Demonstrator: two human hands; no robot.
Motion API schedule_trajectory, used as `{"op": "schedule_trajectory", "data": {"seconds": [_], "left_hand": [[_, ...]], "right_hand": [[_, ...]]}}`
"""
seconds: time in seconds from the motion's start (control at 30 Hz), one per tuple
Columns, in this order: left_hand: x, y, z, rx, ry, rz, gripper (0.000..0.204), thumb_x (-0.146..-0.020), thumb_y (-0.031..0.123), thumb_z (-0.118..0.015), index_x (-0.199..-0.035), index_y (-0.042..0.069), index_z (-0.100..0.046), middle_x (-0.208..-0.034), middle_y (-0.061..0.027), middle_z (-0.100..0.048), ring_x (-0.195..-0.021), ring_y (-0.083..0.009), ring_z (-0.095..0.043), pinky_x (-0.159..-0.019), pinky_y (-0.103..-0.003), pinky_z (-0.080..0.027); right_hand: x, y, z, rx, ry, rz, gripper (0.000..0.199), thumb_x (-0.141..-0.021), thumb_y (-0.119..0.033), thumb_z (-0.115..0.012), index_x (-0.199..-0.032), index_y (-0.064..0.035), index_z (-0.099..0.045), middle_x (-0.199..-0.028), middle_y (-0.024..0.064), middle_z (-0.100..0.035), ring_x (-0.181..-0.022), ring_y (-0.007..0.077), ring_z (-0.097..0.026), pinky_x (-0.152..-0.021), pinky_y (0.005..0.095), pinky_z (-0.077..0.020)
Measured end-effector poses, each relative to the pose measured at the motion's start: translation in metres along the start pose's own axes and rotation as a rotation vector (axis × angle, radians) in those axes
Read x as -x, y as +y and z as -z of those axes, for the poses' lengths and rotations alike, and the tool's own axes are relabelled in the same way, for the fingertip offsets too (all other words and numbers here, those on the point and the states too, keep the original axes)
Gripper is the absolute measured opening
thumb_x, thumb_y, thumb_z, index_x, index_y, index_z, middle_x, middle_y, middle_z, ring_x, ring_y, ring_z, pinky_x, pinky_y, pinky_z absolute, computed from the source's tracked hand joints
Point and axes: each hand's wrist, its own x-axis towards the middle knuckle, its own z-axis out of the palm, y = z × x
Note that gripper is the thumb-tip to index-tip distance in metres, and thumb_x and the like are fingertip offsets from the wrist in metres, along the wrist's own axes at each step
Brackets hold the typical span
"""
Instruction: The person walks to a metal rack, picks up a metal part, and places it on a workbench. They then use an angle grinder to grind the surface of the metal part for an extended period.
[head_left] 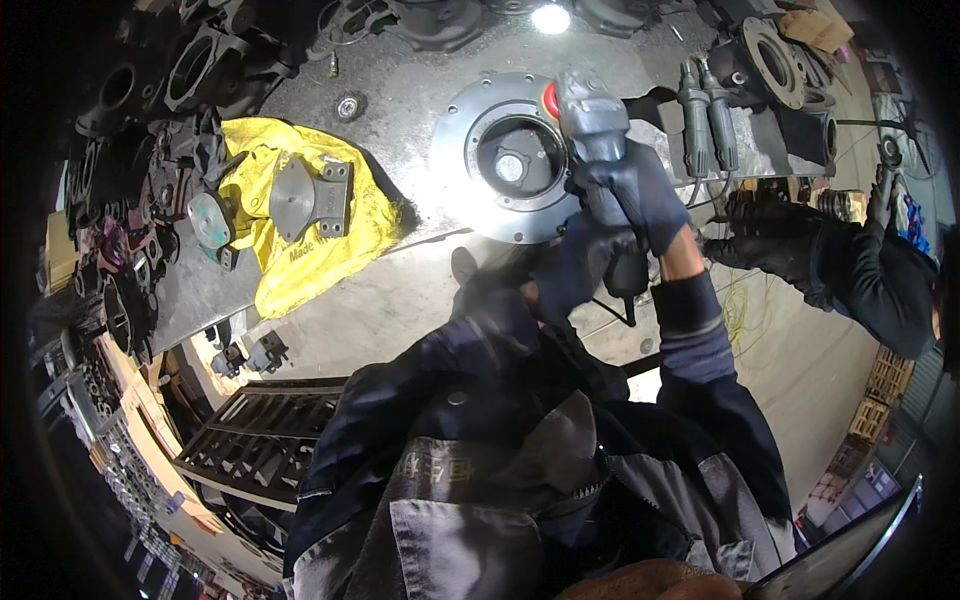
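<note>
Grip: gloved right hand [640, 190] and left hand [575, 265], fingers closed around grey handheld power grinder [590, 125].
Risk: grinder might have skidded off round silver metal flange [470, 150] on steel bench [400, 70].

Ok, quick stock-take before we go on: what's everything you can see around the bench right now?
Round metal flange plate: one, silver-grey, flat on the steel bench, centre.
Power tool: one, grey with a red part, held over the plate's right rim.
Yellow bag: one, spread on the bench, left.
Metal bracket: one, grey, lying on the bag.
Plug-like parts: two, grey-green, side by side, right of the plate.
Dark cast parts: many, black, piled along the bench's left and far edges.
Metal grate: one, dark, below the bench, lower left.
Another person's gloved arm: one, black, right.
Left hand: dark glove, grip on the tool's lower end.
Right hand: dark glove, grip around the tool body.
</note>
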Motion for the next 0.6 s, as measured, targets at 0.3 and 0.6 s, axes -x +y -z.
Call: {"op": "schedule_trajectory", "data": {"seconds": [0.3, 0.6], "left_hand": [[0.009, 0.057, -0.032, -0.249, 0.202, 0.261, 0.040, -0.071, 0.011, -0.081, -0.107, 0.002, -0.066, -0.094, -0.0049, -0.071, -0.084, -0.0152, -0.065, -0.073, -0.034, -0.055], [0.063, 0.072, -0.046, -0.824, 0.046, -0.072, 0.050, -0.072, 0.015, -0.081, -0.116, 0.003, -0.062, -0.104, -0.0107, -0.068, -0.095, -0.0234, -0.065, -0.081, -0.039, -0.054]], "right_hand": [[0.012, 0.004, -0.018, -0.278, 0.178, -0.079, 0.019, -0.082, -0.010, -0.071, -0.098, 0.0002, -0.073, -0.086, 0.0062, -0.074, -0.076, 0.0148, -0.069, -0.069, 0.0309, -0.0546], [0.086, 0.027, -0.042, 0.058, 0.274, 0.220, 0.013, -0.083, -0.011, -0.070, -0.094, -0.0042, -0.072, -0.085, 0.0071, -0.070, -0.079, 0.0158, -0.067, -0.069, 0.0301, -0.0528]]}}
